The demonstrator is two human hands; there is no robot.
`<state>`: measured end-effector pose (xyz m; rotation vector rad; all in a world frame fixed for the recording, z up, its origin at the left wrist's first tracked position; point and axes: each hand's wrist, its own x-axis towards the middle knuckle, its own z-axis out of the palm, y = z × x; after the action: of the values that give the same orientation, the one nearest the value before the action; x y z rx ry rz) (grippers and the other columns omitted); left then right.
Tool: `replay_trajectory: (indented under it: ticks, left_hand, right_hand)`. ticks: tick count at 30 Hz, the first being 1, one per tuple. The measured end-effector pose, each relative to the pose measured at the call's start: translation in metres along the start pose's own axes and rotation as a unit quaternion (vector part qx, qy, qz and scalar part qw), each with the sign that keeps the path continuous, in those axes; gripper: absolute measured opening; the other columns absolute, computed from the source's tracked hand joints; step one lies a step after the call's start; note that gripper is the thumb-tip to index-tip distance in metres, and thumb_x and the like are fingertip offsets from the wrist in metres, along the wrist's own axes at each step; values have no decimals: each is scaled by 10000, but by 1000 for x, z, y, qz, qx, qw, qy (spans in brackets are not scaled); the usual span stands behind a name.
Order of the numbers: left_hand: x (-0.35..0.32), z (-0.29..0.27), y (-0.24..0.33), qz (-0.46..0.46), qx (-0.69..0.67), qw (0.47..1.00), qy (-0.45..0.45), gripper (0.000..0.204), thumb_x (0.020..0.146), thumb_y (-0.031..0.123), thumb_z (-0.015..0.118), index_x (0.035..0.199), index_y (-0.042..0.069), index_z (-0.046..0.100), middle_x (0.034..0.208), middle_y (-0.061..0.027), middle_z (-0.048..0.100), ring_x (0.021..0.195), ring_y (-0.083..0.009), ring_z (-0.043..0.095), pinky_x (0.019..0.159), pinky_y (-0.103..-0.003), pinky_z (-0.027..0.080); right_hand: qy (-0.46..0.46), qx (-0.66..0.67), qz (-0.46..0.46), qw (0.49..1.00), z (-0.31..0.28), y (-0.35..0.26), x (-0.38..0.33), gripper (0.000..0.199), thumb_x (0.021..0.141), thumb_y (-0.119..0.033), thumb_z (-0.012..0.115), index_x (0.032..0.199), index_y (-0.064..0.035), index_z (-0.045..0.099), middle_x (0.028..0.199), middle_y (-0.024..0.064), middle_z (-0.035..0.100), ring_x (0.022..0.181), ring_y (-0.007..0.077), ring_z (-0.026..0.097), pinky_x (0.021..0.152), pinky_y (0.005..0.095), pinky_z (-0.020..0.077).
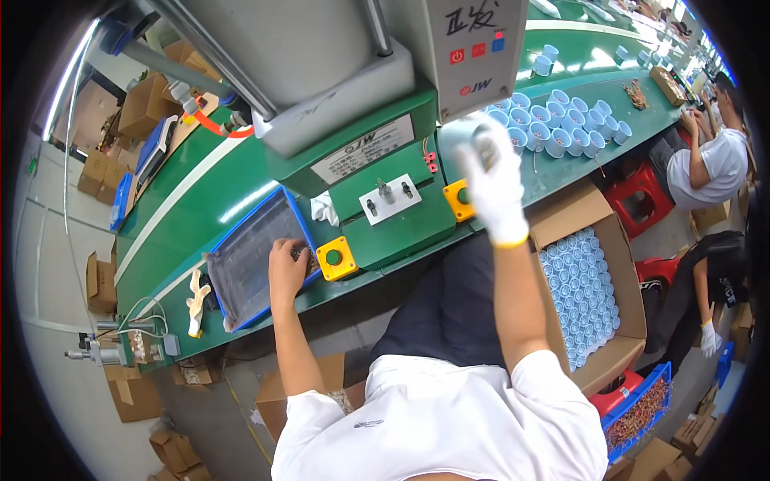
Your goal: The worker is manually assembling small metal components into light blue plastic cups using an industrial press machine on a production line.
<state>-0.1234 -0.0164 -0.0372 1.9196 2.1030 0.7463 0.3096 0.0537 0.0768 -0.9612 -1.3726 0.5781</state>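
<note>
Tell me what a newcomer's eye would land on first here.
Probably the big green-and-grey press at top centre. Next, the open cardboard box packed with pale-blue cups, by the person's right side. Then the white-gloved right hand holding a blurred pale-blue cup just right of the press, and the bare left hand at the blue-rimmed tray.

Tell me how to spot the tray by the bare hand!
Find the big machine. Left of it, on the green table, lies the tray, the left hand at its near right corner. Its blue rim sets it apart from the yellow button box alongside.
</note>
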Motion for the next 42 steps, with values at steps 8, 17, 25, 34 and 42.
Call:
replay_trajectory:
  ticks: [8, 17, 25, 34, 42]
  left_hand:
    - [-2, 14, 5, -26, -46, 999, -9, 151, 945, 88, 753, 1042, -26, 772, 1093, -184, 696, 1050, -398, 675, 935, -481, 544]
    - [1, 13, 7, 32, -9, 999, 20, 151, 951, 38, 735, 1076, -47, 728, 1091, -161, 661, 1013, -344, 648, 917, -427, 539]
    - [-4, 13, 16, 8, -21, 1000, 9, 139, 963, 68, 697, 1066, -26, 706, 1137, -193, 685, 1108, -418, 628, 976, -495, 521]
    - [-7, 1, 25, -112, -158, 980, 38, 161, 1086, 113, 551, 1059, -26, 627, 1039, -251, 701, 1055, -433, 667, 941, -480, 511]
    - [-57, 32, 90, 178, -150, 965, 120, 60, 1059, -37, 531, 1104, -23, 567, 1319, -238, 678, 1222, -450, 639, 1096, -499, 489]
  right_hand:
    - [-34, -29, -45, 998, 76, -13, -36, 664, 772, -215, 956, 1342, 10, 699, 1266, 214, 763, 1138, 390, 747, 988, 444, 591]
    - [-40, -183, -193, 963, 82, -27, -34, 682, 738, -232, 964, 1339, -78, 680, 1183, 102, 756, 1059, 329, 721, 950, 444, 537]
    - [21, -236, -206, 949, 98, -10, -33, 539, 758, -300, 950, 1180, -103, 680, 1125, 72, 731, 993, 329, 697, 865, 451, 532]
    - [-130, -261, -114, 950, 85, -21, -22, 406, 751, -308, 945, 999, -81, 716, 971, 104, 711, 889, 352, 713, 782, 464, 557]
    - [79, -255, -295, 917, -5, 71, -63, 211, 776, -60, 792, 977, -71, 731, 822, 129, 661, 764, 374, 688, 699, 467, 567]
